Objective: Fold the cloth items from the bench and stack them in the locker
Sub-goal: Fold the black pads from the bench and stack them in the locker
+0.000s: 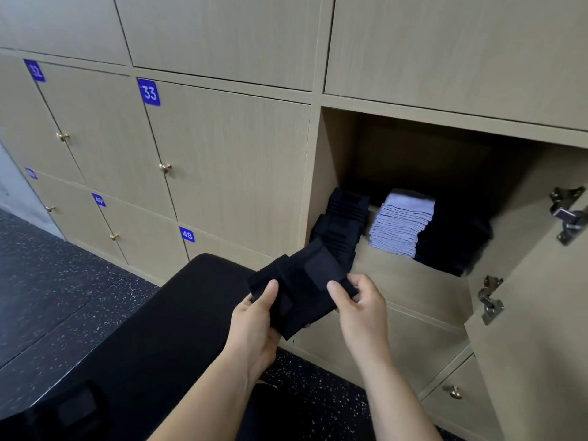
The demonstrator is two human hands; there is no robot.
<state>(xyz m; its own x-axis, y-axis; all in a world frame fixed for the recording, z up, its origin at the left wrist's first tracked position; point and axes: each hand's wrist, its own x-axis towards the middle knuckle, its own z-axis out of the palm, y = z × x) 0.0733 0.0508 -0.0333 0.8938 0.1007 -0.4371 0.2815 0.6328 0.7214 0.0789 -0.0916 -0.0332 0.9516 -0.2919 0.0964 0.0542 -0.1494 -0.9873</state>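
The person stood before the open locker [397, 278] and held a small folded black cloth [305, 291] in the air, above the far end of the bench [178, 313] and a little below the locker's opening. The left hand [254, 319] pinched its left part, thumb on top and fingers underneath. The right hand [359, 310] pinched the right edge between thumb and curled fingers. To my eye the fold was loose, with a flap lying across the top, so it could spring open if one hand let go before the cloth lay flat. The black stack [343, 224] at the left of the shelf seemed the likely place for it, but this pile stepped forward and down to the front edge. One more piece put on carelessly, or a push from the knuckles, could make it slide out onto the floor [47, 281]. The pale stack [402, 222] stood just beside it, and a dark pile [451, 237] filled the right side, so there was little free room sideways. Only the bare strip of shelf in front of them was open. At the right the door [541, 329] stood open, and its metal hinges [491, 299] stuck out into the opening, where a forearm could scrape them. On the near end of the bench I believe one more dark item [76, 409] lay, though it was hard to make out.
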